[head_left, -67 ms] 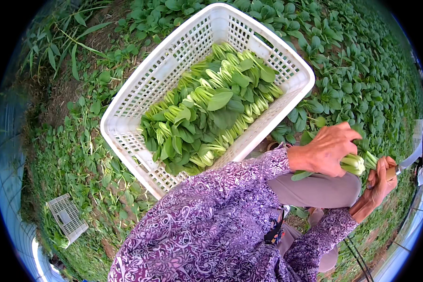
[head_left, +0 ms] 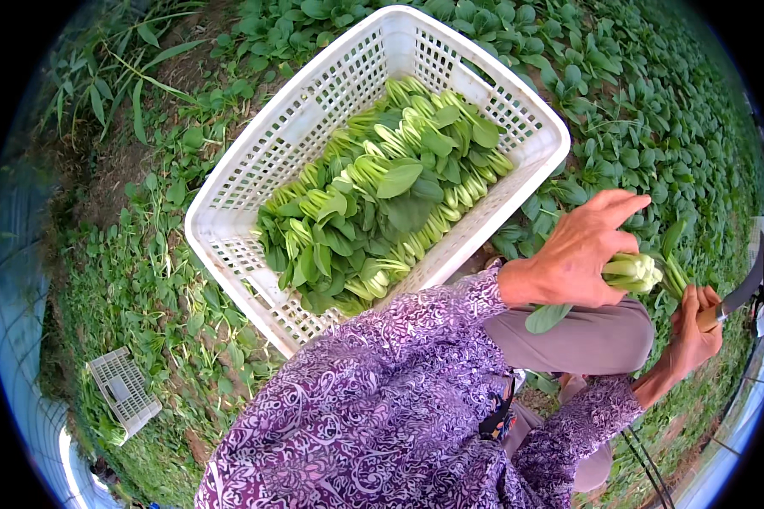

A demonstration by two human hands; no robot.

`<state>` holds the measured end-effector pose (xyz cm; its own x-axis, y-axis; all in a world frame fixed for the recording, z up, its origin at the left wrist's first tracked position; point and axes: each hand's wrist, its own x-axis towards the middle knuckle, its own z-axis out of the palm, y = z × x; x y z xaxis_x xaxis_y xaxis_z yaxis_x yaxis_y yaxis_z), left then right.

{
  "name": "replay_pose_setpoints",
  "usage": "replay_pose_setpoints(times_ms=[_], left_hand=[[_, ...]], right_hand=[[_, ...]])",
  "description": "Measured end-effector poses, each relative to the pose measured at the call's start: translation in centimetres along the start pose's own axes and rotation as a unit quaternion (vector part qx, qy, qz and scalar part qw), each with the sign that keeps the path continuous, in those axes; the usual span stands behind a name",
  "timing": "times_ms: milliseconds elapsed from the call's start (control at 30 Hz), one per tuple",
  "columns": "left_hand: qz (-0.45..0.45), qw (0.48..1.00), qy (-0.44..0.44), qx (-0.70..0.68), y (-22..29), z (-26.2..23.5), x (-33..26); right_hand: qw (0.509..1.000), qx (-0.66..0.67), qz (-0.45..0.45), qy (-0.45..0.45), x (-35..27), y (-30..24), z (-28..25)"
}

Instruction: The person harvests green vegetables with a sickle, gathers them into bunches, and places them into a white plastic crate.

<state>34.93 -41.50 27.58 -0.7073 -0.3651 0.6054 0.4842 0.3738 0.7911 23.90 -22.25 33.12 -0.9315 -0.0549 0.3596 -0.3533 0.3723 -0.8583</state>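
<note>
My left hand (head_left: pixel 569 254) is closed round a head of bok choy (head_left: pixel 632 273), its pale cut base facing my right hand. The index finger sticks out, and a green leaf (head_left: pixel 548 317) pokes out below the palm, over my knee. In my right hand (head_left: pixel 694 335) is a knife with a short wooden handle (head_left: pixel 710 317) and a curved blade (head_left: pixel 745 288) pointing up and away at the far right. A loose leaf stalk (head_left: pixel 676 276) sits by that hand's fingertips, seemingly pinched there. The lower fingers are partly hidden.
A large white plastic basket (head_left: pixel 267 327) stands to the left, with rows of bok choy (head_left: pixel 373 199) laid in it. Growing plants (head_left: pixel 637 127) cover the ground beyond. A second pale crate (head_left: pixel 123 390) lies at the lower left. My bent knee (head_left: pixel 586 339) is under my hands.
My left hand has drawn left with the bok choy, widening the gap to my right hand, and its index finger has stretched out. My right hand has shifted slightly right with the knife.
</note>
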Motion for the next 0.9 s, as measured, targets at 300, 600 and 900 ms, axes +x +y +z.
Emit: replay_pose_setpoints(times_ms=[300,600,900], left_hand=[[-0.250,0.961,-0.117,0.004,1.9,-4.1,-2.5],[-0.452,0.799,0.393,0.056,0.0,-26.9,-12.1],[-0.540,0.770,0.187,0.283,-6.5,-37.1,-36.2]], right_hand=[[0.931,0.125,0.145,-0.312,-5.6,-4.8,6.7],[0.911,0.354,0.073,-0.197,-2.5,-0.2,1.7],[0.922,0.379,0.075,-0.019,-1.2,4.7,-6.1]])
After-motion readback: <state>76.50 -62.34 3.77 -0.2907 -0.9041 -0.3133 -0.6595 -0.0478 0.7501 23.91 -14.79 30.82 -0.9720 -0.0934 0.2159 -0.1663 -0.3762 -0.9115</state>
